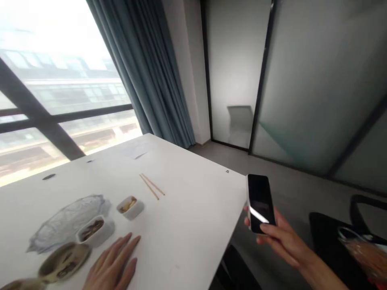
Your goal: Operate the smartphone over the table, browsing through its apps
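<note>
Bowls (133, 212) and chopsticks (153, 185) lie beyond left hand (112, 264); right hand (281, 235) holds phone (260, 199).

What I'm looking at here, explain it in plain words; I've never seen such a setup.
There is no machine: these are a person's own bare hands. The single picture comes from a camera worn on the head, looking forward and down. The right hand holds a dark-screened phone beyond the edge of the white table. The left hand appears to rest on the table, holding nothing visible. On the table are two chopsticks, two small white bowls with pieces inside, and a clear, ridged dish.
</note>
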Action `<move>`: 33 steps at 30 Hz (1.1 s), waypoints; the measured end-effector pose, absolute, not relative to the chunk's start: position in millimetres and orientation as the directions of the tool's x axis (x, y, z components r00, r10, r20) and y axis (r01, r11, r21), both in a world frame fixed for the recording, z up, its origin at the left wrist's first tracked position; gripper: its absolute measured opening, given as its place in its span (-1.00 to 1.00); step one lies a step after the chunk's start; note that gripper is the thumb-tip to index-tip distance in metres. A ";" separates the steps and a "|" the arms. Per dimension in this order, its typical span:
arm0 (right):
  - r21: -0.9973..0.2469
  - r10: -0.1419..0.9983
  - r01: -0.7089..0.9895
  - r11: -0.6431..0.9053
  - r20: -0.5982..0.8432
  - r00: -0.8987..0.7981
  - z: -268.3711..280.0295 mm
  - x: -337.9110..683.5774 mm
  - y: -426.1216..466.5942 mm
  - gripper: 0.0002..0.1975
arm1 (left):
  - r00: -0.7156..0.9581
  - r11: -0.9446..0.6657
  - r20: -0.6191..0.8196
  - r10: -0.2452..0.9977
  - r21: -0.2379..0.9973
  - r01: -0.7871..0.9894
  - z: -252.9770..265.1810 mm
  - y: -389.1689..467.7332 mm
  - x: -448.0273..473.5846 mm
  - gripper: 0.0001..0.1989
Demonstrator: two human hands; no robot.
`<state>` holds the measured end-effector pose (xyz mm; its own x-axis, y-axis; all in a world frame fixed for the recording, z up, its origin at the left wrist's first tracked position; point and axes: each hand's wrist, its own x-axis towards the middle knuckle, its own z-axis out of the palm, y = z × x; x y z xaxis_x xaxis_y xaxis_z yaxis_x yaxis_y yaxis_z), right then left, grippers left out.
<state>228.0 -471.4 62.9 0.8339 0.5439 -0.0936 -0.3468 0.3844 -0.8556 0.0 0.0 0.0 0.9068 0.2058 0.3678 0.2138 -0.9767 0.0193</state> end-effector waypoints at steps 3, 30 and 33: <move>-0.817 0.663 -0.400 0.415 -0.029 0.748 75.5 190.4 -410.6 -0.44 | 0.914 -0.972 0.333 0.231 0.028 0.235 13.6 -14.9 0.0 -0.50; -0.650 0.990 -0.760 0.026 -0.087 0.108 32.8 63.6 -260.8 -0.07 | 0.970 0.774 -0.183 0.161 0.633 -0.009 61.2 -112.4 -15.3 -0.33; -0.666 0.985 -0.746 0.023 -0.110 0.129 27.9 58.9 -259.6 -0.09 | 0.972 0.796 -0.193 0.131 0.605 0.013 56.7 -110.5 -15.3 -0.28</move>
